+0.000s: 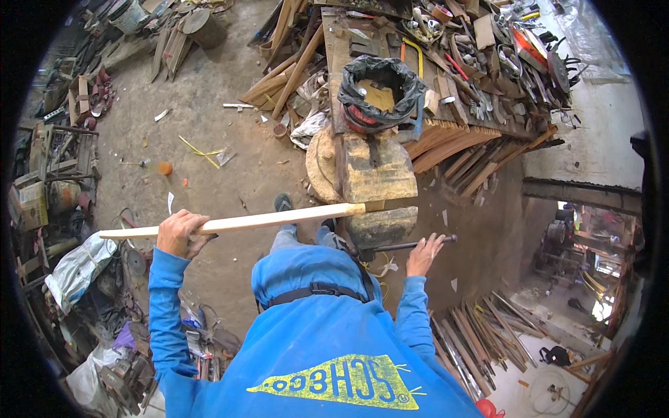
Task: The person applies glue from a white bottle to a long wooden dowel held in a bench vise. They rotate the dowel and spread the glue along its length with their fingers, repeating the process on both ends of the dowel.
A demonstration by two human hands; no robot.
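Note:
My left hand (182,234) is closed round a long, pale, slightly curved wooden strip (272,219), near its left part. The strip runs crosswise in front of my body, and its right end lies at the gap between two thick wooden vise jaws, the far jaw (380,167) and the near jaw (383,226). A dark metal vise handle (394,246) sticks out to the right below the near jaw. My right hand (424,255) lies over this handle close to its outer end, with its fingers bent across the bar.
Behind the vise stands a workbench (336,76) with a bucket lined in black plastic (380,90) and piled tools. Timber offcuts (286,83) lean at its left side. Long wooden strips (481,334) lie at lower right. A white sack (82,270) and clutter line the left.

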